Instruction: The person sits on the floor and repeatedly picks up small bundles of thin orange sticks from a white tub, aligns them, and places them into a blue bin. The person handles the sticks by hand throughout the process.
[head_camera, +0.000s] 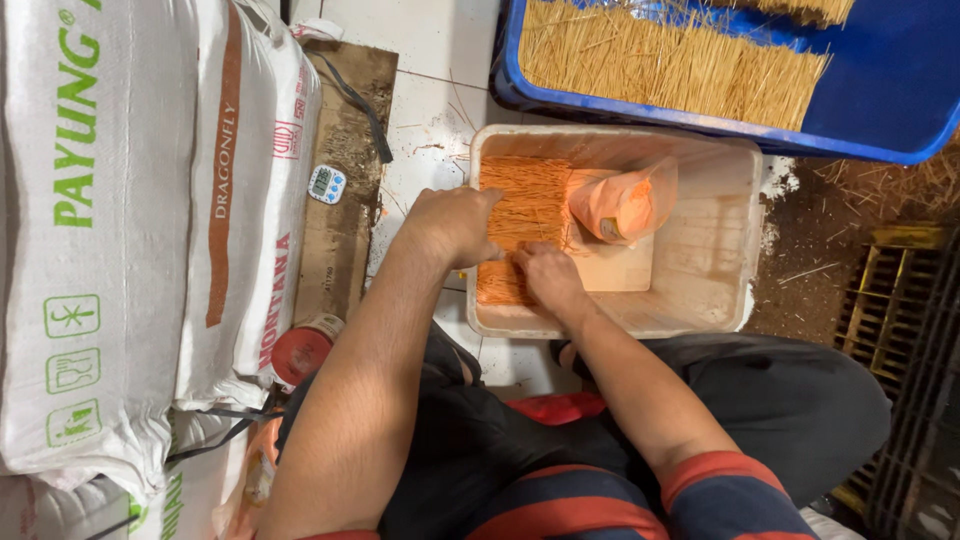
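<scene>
Centrally placed inside pale rectangular plastic tub (700, 270): layer of thin orange-coated sticks (520, 200), lying side by side against tub's left wall. Left hand (455, 225) pressed flat on sticks, fingers spread and bent over them, not closed around any bundle. Right hand (548, 275) just beside left, knuckles up, fingertips tucked into lower part of stick layer; whether any sticks pinched between fingers cannot be told. Hands close together, nearly touching. Beside right hand, on tub floor: flat pale wooden board (615, 265), dusted orange. Resting on board: clear plastic bag of orange powder (622, 205), tilted, touching sticks on its left. Above tub: large blue plastic crate (890, 90) holding uncoated straw-coloured sticks (660, 65), well apart from hands. Left of tub, on white tiled floor (425, 120): small white digital timer (326, 184) with round face. Further left: stacked white woven sacks (120, 230) with green and brown print. Near lower sack edge: round red lid (300, 352). At bottom: dark trousers and red-and-navy striped sleeve (725, 495).
</scene>
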